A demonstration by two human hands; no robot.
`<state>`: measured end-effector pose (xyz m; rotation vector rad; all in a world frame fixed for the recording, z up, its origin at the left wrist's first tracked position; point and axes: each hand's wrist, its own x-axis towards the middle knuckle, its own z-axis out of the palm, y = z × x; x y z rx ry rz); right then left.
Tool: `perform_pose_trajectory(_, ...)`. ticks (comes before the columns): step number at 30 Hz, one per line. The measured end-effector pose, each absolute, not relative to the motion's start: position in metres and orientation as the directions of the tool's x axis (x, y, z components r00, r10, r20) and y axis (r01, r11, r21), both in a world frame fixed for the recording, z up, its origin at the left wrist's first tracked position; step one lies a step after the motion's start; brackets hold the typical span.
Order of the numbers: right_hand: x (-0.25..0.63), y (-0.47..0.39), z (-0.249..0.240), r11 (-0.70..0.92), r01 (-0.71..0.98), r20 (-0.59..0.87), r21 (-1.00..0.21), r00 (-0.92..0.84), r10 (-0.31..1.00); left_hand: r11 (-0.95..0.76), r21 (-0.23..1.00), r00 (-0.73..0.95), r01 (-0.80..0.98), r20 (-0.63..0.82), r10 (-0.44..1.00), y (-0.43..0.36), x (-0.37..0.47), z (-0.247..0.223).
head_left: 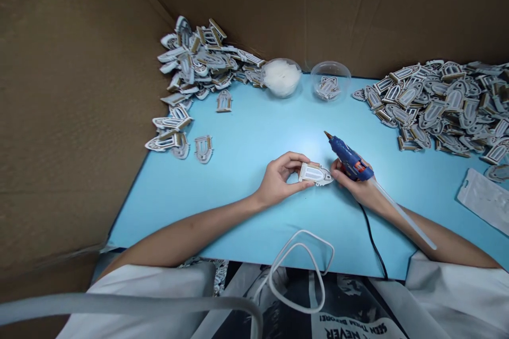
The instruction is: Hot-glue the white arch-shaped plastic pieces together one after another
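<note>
Between the thumb and fingers of my left hand is a small white arch-shaped piece with slots and gold-brown edging. Its pointed end faces right. My right hand is wrapped round a blue hot glue gun, whose brown nozzle points up and left, away from the piece. A long translucent glue stick sticks out of the gun's back over my right forearm. The fingertips of my right hand are close to the piece's pointed end; whether they touch it I cannot tell.
Similar pieces are heaped at the back left and the right. A clear tub holds thin white pieces; another tub holds a few arch pieces. A plastic pouch lies right. A white cable loops at the front edge; cardboard walls enclose the table.
</note>
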<state>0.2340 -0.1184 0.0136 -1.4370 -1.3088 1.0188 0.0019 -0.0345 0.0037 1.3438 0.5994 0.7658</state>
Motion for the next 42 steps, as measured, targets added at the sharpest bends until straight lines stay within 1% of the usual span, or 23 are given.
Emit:
perform_pose_trajectory(1,0.240,-0.115,0.013,0.009,0.363,0.056,-0.932,0.118,0.991,0.038,0.991,0.616,-0.130,0.051,0.786,-0.035,0.002,0.004)
perform_pose_trajectory(3,0.252,-0.108,0.011,0.046,0.601,0.160,-0.798,0.139,0.977,0.031,0.992,0.609,-0.125,0.052,0.792,-0.035,0.001,0.005)
perform_pose_trajectory(4,0.257,-0.106,0.010,0.051,0.687,0.194,-0.724,0.132,0.972,0.039,0.991,0.606,-0.131,0.050,0.794,-0.035,0.002,0.005)
perform_pose_trajectory(6,0.262,-0.103,0.009,0.043,0.790,0.208,-0.612,0.109,0.972,0.068,0.987,0.593,-0.147,0.033,0.805,-0.034,0.002,0.007)
perform_pose_trajectory(9,0.258,-0.105,0.010,0.020,0.853,0.148,-0.522,0.067,0.987,0.145,0.976,0.520,-0.163,-0.040,0.854,-0.031,0.002,0.012)
perform_pose_trajectory(12,0.250,-0.106,0.012,0.028,0.877,0.113,-0.479,0.031,0.993,0.267,0.948,0.452,-0.175,-0.163,0.877,-0.019,0.005,0.021)
perform_pose_trajectory(15,0.247,-0.104,0.011,0.027,0.880,0.115,-0.474,0.032,0.993,0.350,0.933,0.461,-0.082,-0.276,0.843,0.000,0.026,0.033)
perform_pose_trajectory(17,0.247,-0.103,0.010,0.019,0.884,0.119,-0.468,0.042,0.992,0.341,0.940,0.477,0.002,-0.300,0.826,0.013,0.059,0.045)
perform_pose_trajectory(18,0.248,-0.104,0.009,0.016,0.886,0.123,-0.462,0.047,0.991,0.320,0.947,0.491,0.019,-0.288,0.822,0.019,0.082,0.051)
perform_pose_trajectory(21,0.249,-0.105,0.008,0.019,0.896,0.143,-0.444,0.049,0.988,0.232,0.972,0.550,-0.019,-0.184,0.815,0.035,0.168,0.077)
perform_pose_trajectory(24,0.251,-0.107,0.007,0.029,0.902,0.160,-0.430,0.045,0.986,0.117,0.987,0.650,-0.110,-0.018,0.760,0.045,0.241,0.104)
perform_pose_trajectory(27,0.253,-0.107,0.007,0.034,0.906,0.168,-0.422,0.042,0.985,-0.051,0.984,0.675,-0.170,0.154,0.722,0.048,0.259,0.112)
perform_pose_trajectory(29,0.255,-0.107,0.006,0.051,0.905,0.170,-0.422,0.024,0.985,-0.180,0.974,0.665,-0.139,0.227,0.711,0.049,0.234,0.102)
perform_pose_trajectory(31,0.255,-0.106,0.004,0.072,0.900,0.175,-0.430,0.005,0.985,-0.322,0.945,0.639,-0.053,0.280,0.716,0.053,0.189,0.085)
perform_pose_trajectory(33,0.256,-0.107,0.001,0.088,0.885,0.197,-0.458,0.005,0.980,-0.451,0.889,0.594,0.080,0.321,0.738,0.060,0.131,0.070)
perform_pose_trajectory(35,0.258,-0.107,-0.005,0.104,0.855,0.248,-0.508,0.030,0.968,-0.532,0.811,0.524,0.245,0.351,0.776,0.069,0.070,0.062)
perform_pose_trajectory(37,0.262,-0.106,-0.010,0.116,0.823,0.324,-0.556,0.087,0.942,-0.542,0.726,0.421,0.423,0.373,0.827,0.078,0.010,0.059)
perform_pose_trajectory(39,0.267,-0.104,-0.013,0.146,0.805,0.410,-0.575,0.129,0.903,-0.487,0.651,0.302,0.582,0.383,0.873,0.086,-0.045,0.059)
perform_pose_trajectory(42,0.275,-0.094,-0.004,0.216,0.820,0.518,-0.529,0.110,0.848,-0.372,0.567,0.185,0.735,0.360,0.914,0.094,-0.107,0.053)
